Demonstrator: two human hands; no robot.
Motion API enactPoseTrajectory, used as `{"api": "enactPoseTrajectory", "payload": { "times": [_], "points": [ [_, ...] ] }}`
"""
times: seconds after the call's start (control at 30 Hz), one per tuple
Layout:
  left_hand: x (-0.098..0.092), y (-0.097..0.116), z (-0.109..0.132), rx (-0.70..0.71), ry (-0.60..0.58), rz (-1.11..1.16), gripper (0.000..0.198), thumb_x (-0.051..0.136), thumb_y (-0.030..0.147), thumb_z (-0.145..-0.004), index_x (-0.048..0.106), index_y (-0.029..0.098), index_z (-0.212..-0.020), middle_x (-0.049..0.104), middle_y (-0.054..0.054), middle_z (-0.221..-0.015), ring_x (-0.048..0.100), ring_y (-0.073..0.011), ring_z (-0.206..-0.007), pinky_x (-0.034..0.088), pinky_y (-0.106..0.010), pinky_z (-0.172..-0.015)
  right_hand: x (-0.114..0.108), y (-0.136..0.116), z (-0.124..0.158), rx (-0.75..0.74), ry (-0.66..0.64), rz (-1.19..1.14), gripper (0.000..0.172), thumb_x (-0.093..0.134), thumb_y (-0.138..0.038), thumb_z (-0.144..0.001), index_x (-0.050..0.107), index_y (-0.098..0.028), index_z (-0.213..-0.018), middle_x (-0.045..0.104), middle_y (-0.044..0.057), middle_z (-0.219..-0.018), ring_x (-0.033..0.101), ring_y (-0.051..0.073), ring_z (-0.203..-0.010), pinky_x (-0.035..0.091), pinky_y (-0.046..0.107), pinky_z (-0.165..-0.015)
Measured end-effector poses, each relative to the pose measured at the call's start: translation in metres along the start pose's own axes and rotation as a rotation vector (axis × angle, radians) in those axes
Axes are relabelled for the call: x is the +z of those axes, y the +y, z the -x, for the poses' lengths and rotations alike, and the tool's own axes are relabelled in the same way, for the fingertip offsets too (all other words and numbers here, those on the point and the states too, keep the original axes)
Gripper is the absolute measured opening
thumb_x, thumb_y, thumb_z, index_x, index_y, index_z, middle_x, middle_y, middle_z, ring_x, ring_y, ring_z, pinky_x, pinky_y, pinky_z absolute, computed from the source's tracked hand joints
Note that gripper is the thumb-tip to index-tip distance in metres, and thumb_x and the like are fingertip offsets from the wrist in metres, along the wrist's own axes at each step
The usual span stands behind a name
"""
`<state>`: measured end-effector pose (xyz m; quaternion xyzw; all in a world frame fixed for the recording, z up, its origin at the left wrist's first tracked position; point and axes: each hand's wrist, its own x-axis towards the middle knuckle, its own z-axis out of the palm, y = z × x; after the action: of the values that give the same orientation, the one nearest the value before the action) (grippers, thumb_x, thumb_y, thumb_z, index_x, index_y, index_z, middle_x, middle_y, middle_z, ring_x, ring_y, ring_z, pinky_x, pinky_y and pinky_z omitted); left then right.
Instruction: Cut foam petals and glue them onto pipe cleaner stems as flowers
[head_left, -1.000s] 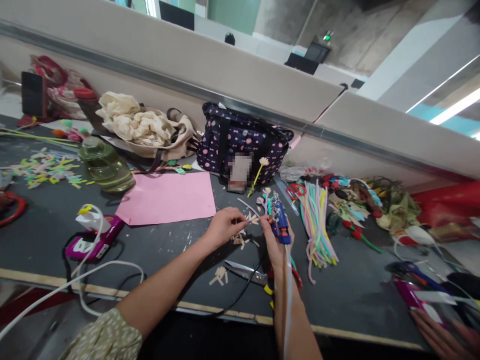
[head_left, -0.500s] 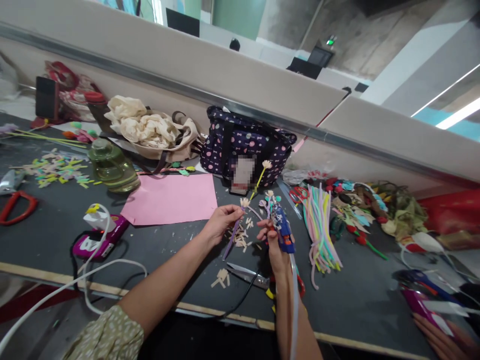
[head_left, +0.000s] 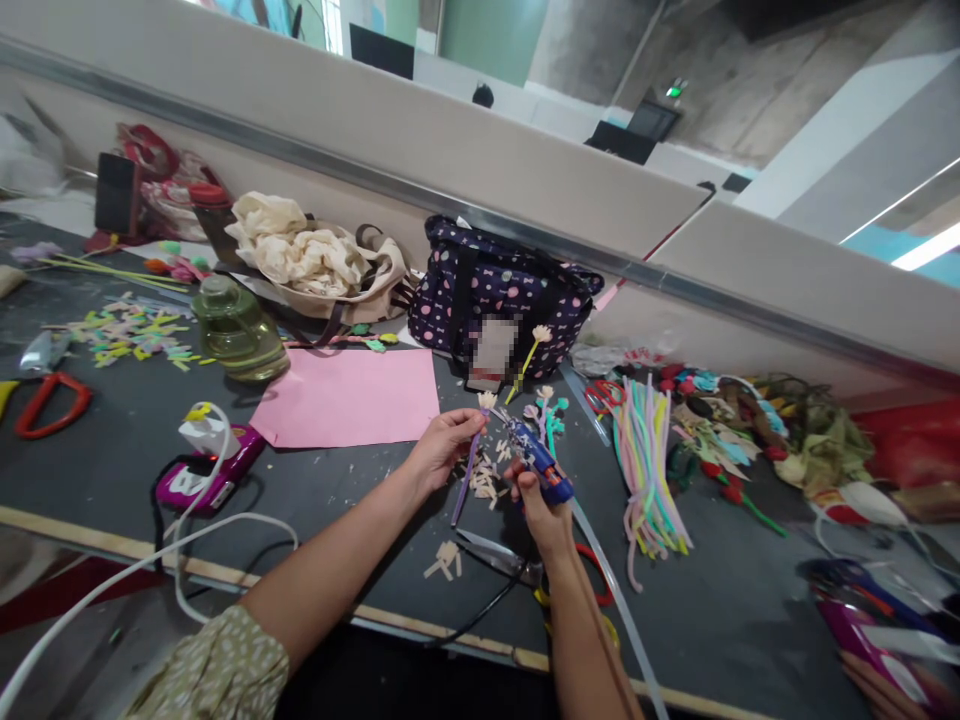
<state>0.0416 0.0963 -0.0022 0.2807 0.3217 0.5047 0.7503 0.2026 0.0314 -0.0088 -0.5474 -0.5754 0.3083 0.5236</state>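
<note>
My left hand (head_left: pixel 444 447) pinches a purple stem (head_left: pixel 466 478) topped by a small cream flower head (head_left: pixel 487 400). Wrapped round a blue glue gun (head_left: pixel 546 468) is my right hand (head_left: pixel 538 500), and the gun's nozzle points left, close to the flower head. A clear glue stick (head_left: pixel 619 590) trails from the back of the gun. Cream petal pieces (head_left: pixel 486 478) lie scattered under and between my hands. Scissors (head_left: pixel 499 556) rest on the dark table beside my right wrist, partly hidden by it.
A pink sheet (head_left: pixel 352 398) and green bottle (head_left: pixel 238 335) lie to the left, near a purple power device (head_left: pixel 214 480). Pipe cleaners (head_left: pixel 651 470) are at the right. Behind stands a patterned bag (head_left: pixel 502 290). Another person's hand (head_left: pixel 885 690) shows at the lower right edge.
The glue gun has tilted from upright to leaning left, its nozzle nearer the flower head. My right hand has turned with it, while my left hand has hardly moved. The view has shifted slightly.
</note>
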Motion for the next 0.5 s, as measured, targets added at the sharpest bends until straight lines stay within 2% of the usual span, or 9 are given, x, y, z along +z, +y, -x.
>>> {"api": "enactPoseTrajectory", "payload": {
  "times": [0.1, 0.3, 0.5],
  "points": [
    [0.0, 0.0, 0.0, -0.015, 0.005, 0.009, 0.032, 0.08, 0.035, -0.058, 0.065, 0.013, -0.075, 0.06, 0.001, -0.065, 0.048, -0.0055, -0.051, 0.034, -0.019, -0.05, -0.002, 0.004, 0.0, 0.036, -0.12, -0.048, 0.034, 0.057, -0.052, -0.078, 0.06, -0.018, -0.083, 0.061, 0.001, -0.069, 0.051, 0.011, -0.051, 0.041, 0.023, -0.048],
    [0.0, -0.001, -0.002, -0.044, 0.043, 0.049, 0.028, 0.08, 0.029, -0.057, 0.067, 0.013, -0.074, 0.062, 0.0, -0.063, 0.05, -0.0059, -0.05, 0.035, -0.019, -0.049, -0.002, 0.011, 0.001, 0.066, -0.118, -0.075, 0.032, 0.058, -0.05, -0.079, 0.061, -0.018, -0.083, 0.061, 0.001, -0.071, 0.05, 0.011, -0.053, 0.041, 0.023, -0.051],
    [-0.001, -0.002, -0.001, -0.027, 0.051, 0.032, 0.028, 0.08, 0.03, -0.057, 0.067, 0.013, -0.075, 0.063, 0.0, -0.065, 0.051, -0.0061, -0.051, 0.035, -0.019, -0.049, -0.002, 0.018, 0.001, 0.088, -0.051, -0.044, 0.035, 0.059, -0.051, -0.078, 0.061, -0.017, -0.084, 0.063, 0.003, -0.072, 0.052, 0.012, -0.053, 0.044, 0.024, -0.052]
  ]
}}
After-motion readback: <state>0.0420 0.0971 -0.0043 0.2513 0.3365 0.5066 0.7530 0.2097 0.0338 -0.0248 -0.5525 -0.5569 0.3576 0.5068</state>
